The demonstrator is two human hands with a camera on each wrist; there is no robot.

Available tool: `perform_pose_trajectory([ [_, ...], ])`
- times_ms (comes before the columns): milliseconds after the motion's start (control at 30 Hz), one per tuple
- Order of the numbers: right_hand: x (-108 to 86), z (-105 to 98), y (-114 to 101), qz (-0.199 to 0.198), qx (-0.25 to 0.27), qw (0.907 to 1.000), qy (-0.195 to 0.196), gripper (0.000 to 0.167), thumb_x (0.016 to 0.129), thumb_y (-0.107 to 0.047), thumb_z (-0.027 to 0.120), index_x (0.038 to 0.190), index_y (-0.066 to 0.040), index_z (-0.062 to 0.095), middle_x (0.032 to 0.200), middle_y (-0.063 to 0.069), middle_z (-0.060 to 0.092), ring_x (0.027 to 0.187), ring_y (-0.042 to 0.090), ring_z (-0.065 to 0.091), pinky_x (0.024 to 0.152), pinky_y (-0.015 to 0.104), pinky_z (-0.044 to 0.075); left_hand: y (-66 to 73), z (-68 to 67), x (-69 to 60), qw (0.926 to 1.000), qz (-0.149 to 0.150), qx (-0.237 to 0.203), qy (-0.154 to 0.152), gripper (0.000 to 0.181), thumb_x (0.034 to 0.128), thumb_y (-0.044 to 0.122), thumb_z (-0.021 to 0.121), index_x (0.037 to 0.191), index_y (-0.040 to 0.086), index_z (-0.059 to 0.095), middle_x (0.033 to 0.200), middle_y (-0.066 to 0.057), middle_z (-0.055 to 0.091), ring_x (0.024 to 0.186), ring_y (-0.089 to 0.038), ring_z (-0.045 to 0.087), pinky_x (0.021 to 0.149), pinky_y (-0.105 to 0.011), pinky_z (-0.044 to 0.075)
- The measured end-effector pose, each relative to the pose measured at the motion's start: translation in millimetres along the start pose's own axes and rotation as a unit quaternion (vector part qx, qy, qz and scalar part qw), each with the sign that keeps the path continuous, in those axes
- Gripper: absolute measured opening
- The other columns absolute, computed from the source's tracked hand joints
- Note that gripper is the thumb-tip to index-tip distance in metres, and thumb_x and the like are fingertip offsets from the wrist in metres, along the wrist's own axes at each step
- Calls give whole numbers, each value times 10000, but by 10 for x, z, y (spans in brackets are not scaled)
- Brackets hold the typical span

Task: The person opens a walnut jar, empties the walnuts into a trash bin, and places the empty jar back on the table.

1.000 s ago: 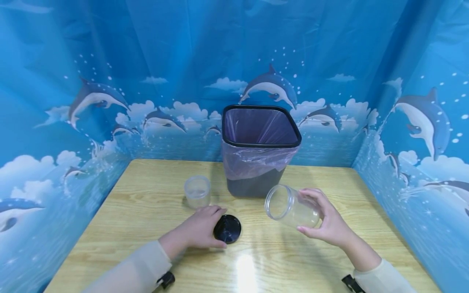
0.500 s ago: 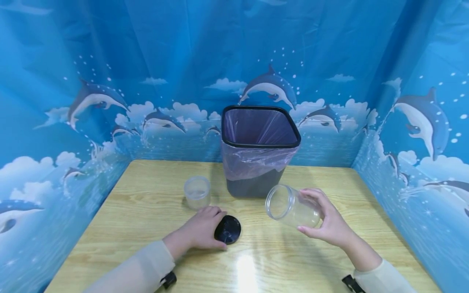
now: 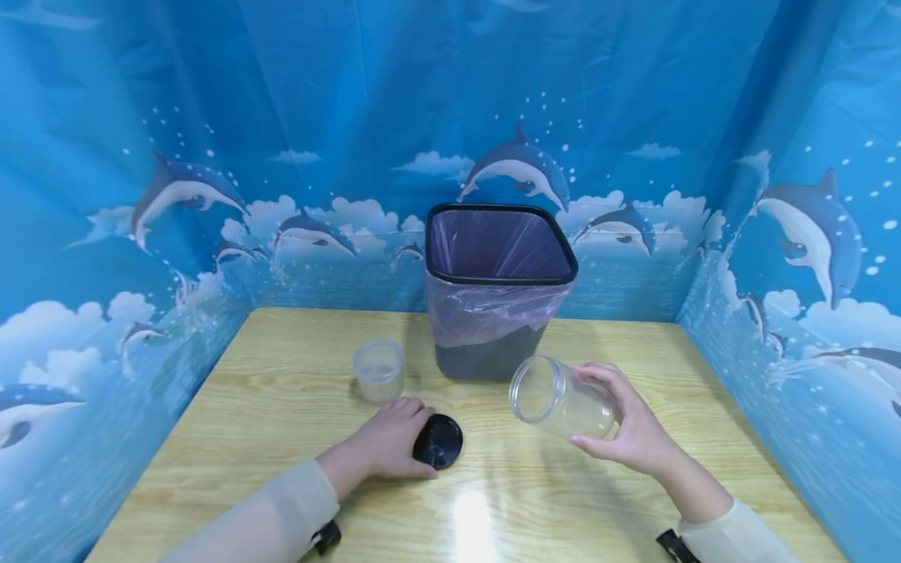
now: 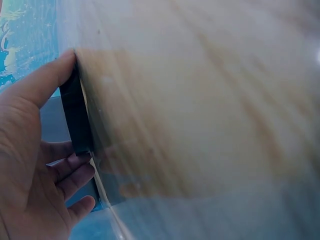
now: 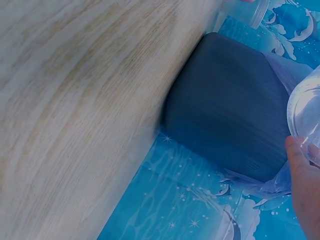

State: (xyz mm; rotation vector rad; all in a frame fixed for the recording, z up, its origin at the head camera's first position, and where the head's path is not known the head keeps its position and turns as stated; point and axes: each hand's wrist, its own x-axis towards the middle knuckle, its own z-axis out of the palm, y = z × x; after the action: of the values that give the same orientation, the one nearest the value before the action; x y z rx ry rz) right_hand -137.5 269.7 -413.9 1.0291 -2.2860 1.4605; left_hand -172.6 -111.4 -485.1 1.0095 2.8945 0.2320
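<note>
A round black lid [image 3: 438,442] lies flat on the table. My left hand [image 3: 387,442] holds it by the rim, with thumb and fingers on opposite sides, as the left wrist view shows of the lid [image 4: 76,112]. On the right, my right hand [image 3: 626,426] grips a clear plastic jar [image 3: 563,395] round its base end. The jar is tilted above the table, its open mouth facing left toward the viewer. In the right wrist view only part of the jar [image 5: 306,112] and of that hand show at the right edge.
A grey trash can [image 3: 486,356] with a black rim and purple liner stands at the back middle. Left of it stands a small translucent cup [image 3: 380,371], just beyond my left hand. A dolphin-print blue curtain [image 3: 317,117] walls the wooden table [image 3: 281,375] on three sides.
The left forearm has shifted very slightly to the right, while its hand stays at the lid. The jar and right hand look nearly still.
</note>
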Motion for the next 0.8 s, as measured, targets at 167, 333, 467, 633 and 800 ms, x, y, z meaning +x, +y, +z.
perform_pose_trajectory([
  [167, 6, 2, -11, -83, -16, 10000, -18, 968, 589, 154, 870, 1427, 85, 391, 1408, 86, 438, 1308, 148, 486, 1065, 248, 404, 1, -4, -3, 10000, 10, -13, 52, 1019, 695, 727, 750, 1407, 35, 519, 1298, -80, 552, 1248, -260, 489, 1132, -475, 341],
  [333, 7, 3, -32, -112, 18, 9999, -12, 962, 591, 160, 866, 1424, 96, 387, 1407, 79, 438, 1305, 157, 493, 1056, 256, 418, 14, -39, -14, 9999, 57, -47, 134, 1031, 686, 738, 748, 1402, 34, 518, 1303, -81, 556, 1246, -260, 493, 1135, -475, 338],
  [467, 1, 1, -21, -64, 3, 10000, 7, 959, 592, 161, 863, 1423, 92, 390, 1405, 66, 439, 1301, 158, 495, 1042, 255, 430, 30, -104, -18, 9997, 89, -144, 186, 1025, 694, 728, 751, 1404, 29, 510, 1329, -93, 557, 1259, -267, 491, 1150, -474, 317],
  [633, -1, -3, -7, 21, -40, 10000, 4, 964, 590, 158, 865, 1426, 86, 391, 1407, 61, 436, 1304, 160, 494, 1051, 259, 423, 37, -170, -11, 9997, 46, -166, 181, 1019, 702, 717, 756, 1412, 32, 497, 1343, -98, 559, 1259, -269, 492, 1150, -468, 318],
  [800, -2, 3, 1, 49, 3, 10000, -3, 965, 594, 152, 867, 1431, 73, 393, 1405, 78, 437, 1305, 158, 492, 1034, 259, 437, 35, -208, -5, 9998, -9, -131, 169, 1017, 710, 713, 753, 1419, 33, 490, 1351, -107, 554, 1269, -276, 489, 1147, -463, 325],
])
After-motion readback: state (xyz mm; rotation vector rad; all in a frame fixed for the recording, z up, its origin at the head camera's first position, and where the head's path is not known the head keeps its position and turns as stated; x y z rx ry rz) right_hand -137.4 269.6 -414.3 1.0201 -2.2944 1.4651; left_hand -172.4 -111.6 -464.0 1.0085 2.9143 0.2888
